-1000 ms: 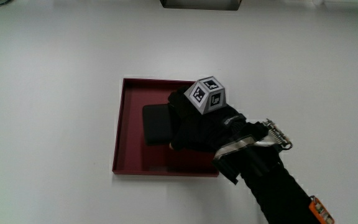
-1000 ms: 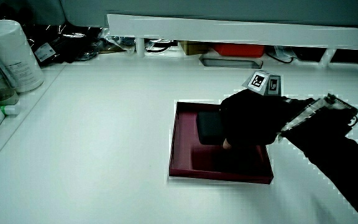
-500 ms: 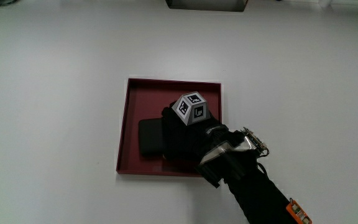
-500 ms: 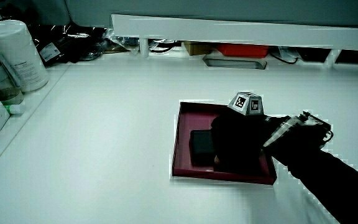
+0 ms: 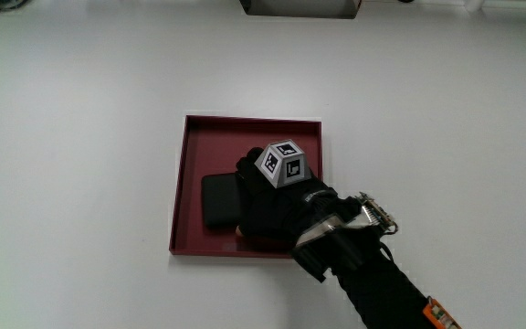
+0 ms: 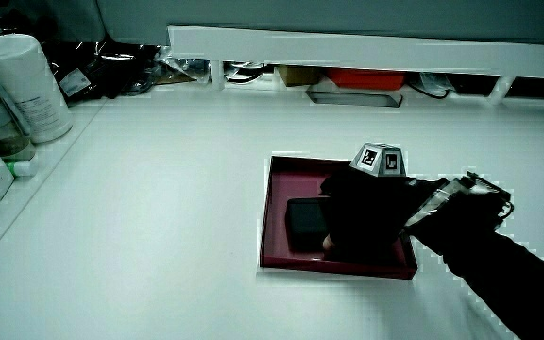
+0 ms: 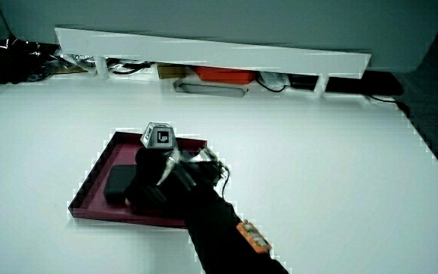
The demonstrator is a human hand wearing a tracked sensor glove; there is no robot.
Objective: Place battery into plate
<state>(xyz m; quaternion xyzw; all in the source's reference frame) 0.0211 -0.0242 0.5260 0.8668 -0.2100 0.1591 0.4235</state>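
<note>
Over the plate, main view: the hand (image 5: 272, 196) sits low above the dark red square plate (image 5: 190, 146), its forearm (image 5: 373, 279) reaching in from the person's side.
Battery, main view: one flat black block (image 5: 217, 201) lies inside the plate, near the rim closest to the person; the hand covers one end of it.
Grip, main view: the fingers are hidden under the glove and cube, so I cannot tell whether they clasp the battery or merely rest on it.
Why so, main view: judging by the low hand and the flat-lying battery, this looks like the setting-down moment.

Side view, plate: one plate (image 6: 277, 189) on the white table (image 6: 159, 189), with raised rim to keep the battery in.
Side view, battery: it (image 6: 305, 225) lies flat on the plate floor, the hand (image 6: 362, 212) against its end.
Side view, extras: one white canister (image 6: 26, 85) stands near the table's edge, well apart from the plate.

Side view, hand: the hand (image 7: 154, 171) is over the plate (image 7: 101, 171), beside the battery (image 7: 119, 183).
Side view, grip: contact appears likely, hold unclear.
Count: one battery, one plate, one hand.
</note>
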